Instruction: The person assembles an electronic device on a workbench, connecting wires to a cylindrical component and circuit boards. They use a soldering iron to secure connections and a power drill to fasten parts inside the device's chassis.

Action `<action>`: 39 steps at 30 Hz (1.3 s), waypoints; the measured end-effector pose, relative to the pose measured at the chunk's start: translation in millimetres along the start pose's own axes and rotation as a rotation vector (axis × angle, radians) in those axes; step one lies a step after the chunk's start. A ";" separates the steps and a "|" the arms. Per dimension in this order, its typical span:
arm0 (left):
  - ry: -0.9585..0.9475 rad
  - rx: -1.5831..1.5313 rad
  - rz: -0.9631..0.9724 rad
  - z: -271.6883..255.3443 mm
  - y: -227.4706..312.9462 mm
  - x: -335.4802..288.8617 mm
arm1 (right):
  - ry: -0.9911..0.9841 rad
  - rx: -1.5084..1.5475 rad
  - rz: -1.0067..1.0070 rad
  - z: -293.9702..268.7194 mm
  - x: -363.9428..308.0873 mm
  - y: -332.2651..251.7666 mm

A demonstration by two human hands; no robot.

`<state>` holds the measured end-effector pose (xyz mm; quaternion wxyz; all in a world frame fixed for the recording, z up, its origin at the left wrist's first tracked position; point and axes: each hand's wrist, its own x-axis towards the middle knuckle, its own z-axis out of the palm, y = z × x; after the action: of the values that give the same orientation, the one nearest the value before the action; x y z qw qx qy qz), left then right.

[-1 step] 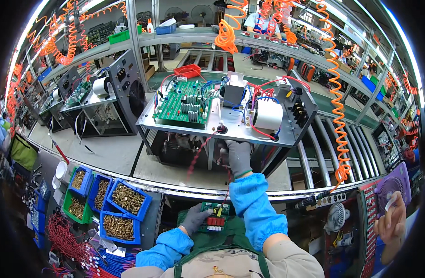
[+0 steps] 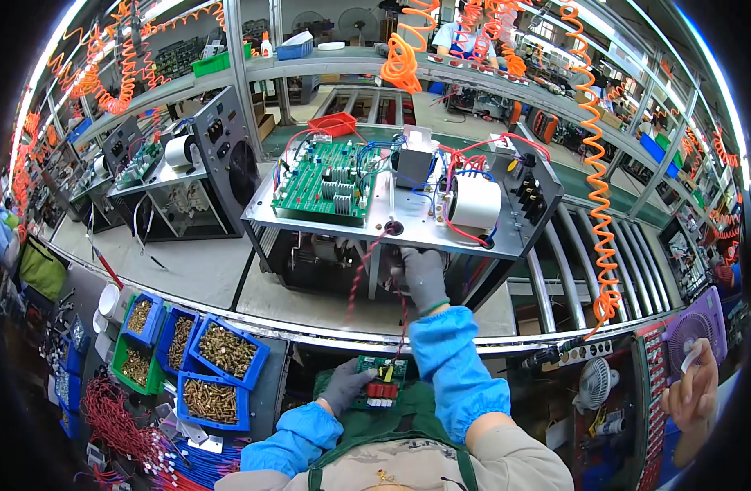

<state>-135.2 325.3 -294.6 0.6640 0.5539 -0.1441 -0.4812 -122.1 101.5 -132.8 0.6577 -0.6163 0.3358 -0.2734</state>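
Note:
My left hand (image 2: pixel 347 386), in a grey glove, is closed on the edge of a small green circuit board (image 2: pixel 381 383) with red and yellow parts, held low before my apron. A thin dark red wire (image 2: pixel 404 323) runs up from this board toward my right hand (image 2: pixel 424 280). That gloved hand reaches in just below the front edge of an open metal chassis (image 2: pixel 359 232); its fingertips are hidden there. On the chassis top sit a large green circuit board (image 2: pixel 322 180), a grey boxed part and a white cylinder (image 2: pixel 475 203). A twisted red-and-black wire (image 2: pixel 359 274) hangs from a hole in the plate.
Blue bins (image 2: pixel 227 353) of brass fasteners and a green bin (image 2: pixel 137 368) stand at the left, above bundled red wires (image 2: pixel 126 417). Similar chassis (image 2: pixel 179 176) stand farther left. Rollers (image 2: pixel 584 262) lie right, under a coiled orange hose (image 2: pixel 596 180). Another person's hand (image 2: pixel 691 385) shows at right.
The hanging twisted wire has swung slightly to the right at its lower end. Both hands stay almost where they were.

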 end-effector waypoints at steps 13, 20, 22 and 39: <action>-0.075 0.030 0.061 5.7 1.5 -0.5 | -0.199 -0.777 -0.986 -11.9 25.5 -76.7; -0.028 -0.178 0.125 -0.4 22.0 5.7 | -0.358 -0.300 -0.918 -9.5 5.8 -121.5; -0.037 -0.223 0.160 7.9 47.9 12.5 | -0.389 -0.107 -0.863 -13.5 -3.3 -135.2; -0.034 -0.174 0.274 30.0 116.1 64.0 | -0.281 -0.463 -0.603 -64.6 -49.2 -88.6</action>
<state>-69.6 247.3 -204.6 0.7663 0.4613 -0.1873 -0.4061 -198.4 91.0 -40.5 0.4314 -0.8504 0.0996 -0.2842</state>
